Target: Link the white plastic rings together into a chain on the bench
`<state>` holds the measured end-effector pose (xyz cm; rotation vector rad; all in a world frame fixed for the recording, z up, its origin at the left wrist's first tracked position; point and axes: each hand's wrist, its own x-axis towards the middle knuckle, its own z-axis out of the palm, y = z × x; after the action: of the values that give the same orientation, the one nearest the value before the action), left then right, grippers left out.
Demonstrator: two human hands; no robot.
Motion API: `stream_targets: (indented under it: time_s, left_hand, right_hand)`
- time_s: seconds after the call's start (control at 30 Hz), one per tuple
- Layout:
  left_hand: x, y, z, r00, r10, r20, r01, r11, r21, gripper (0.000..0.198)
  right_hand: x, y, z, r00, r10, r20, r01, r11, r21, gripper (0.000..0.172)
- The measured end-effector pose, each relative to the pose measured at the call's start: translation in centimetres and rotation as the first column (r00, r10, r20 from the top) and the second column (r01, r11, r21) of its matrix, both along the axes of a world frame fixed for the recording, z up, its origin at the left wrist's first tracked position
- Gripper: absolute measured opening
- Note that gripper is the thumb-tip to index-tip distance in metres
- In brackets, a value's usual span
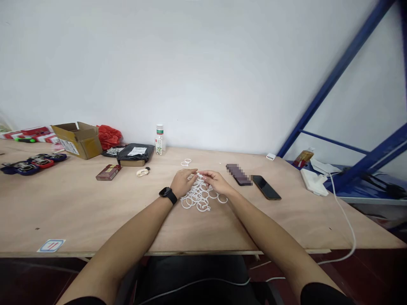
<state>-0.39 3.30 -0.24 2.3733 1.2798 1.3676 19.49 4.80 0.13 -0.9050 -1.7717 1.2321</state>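
Observation:
A loose pile of thin white plastic rings (pixel 197 198), like curtain rings with small eyelets, lies on the table in front of me. Over its far side my left hand (pixel 184 181) and my right hand (pixel 217 182) meet, fingertips pinched together. Between them they grip a small white ring piece (pixel 199 175), mostly hidden by the fingers. Beyond my left hand, a few separate white rings (pixel 186 162) lie flat on the wood. A black watch (pixel 168 194) is on my left wrist.
To the right lie a dark phone-like slab (pixel 239 174), partly blurred, and a black phone (pixel 266 187). A white bottle (pixel 159 140), black parcel (pixel 135 153), earbud case (pixel 143 172), maroon box (pixel 108 172) and open carton (pixel 78 140) stand left. A white cable (pixel 345 216) hangs over the right edge.

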Motion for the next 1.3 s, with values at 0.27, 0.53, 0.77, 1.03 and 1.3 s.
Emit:
stream_targets:
  time_s: [0.27, 0.53, 0.77, 1.03, 1.3]
  left_hand:
    - [0.6, -1.4, 0.6, 0.979, -0.002, 0.206, 0.029, 0.991, -0.128, 0.017]
    - [1.0, -1.5, 1.3, 0.938, 0.085, 0.337, -0.003, 0.972, -0.236, 0.006]
    - [0.5, -0.7, 0.8, 0.937, 0.061, 0.344, 0.030, 0.967, -0.252, 0.010]
    - [0.5, -1.2, 0.1, 0.987, -0.078, -0.144, 0.046, 0.977, -0.210, 0.012]
    - [0.6, -1.3, 0.2, 0.967, -0.153, -0.206, 0.109, 0.971, -0.211, 0.011]
  right_hand:
    - [-1.3, -1.0, -0.1, 0.995, -0.017, -0.100, 0.015, 1.000, -0.023, 0.033]
    - [-2.0, -1.9, 0.4, 0.999, -0.016, -0.049, 0.019, 0.998, 0.063, 0.028]
    - [-2.0, -2.1, 0.7, 0.993, -0.096, 0.069, 0.077, 0.969, 0.234, 0.023]
    - [-1.6, 4.1, 1.2, 0.910, -0.361, 0.205, 0.250, 0.871, 0.422, 0.023]
    - [-6.9, 11.7, 1.0, 0.515, -0.234, 0.824, -0.231, 0.888, 0.397, 0.060]
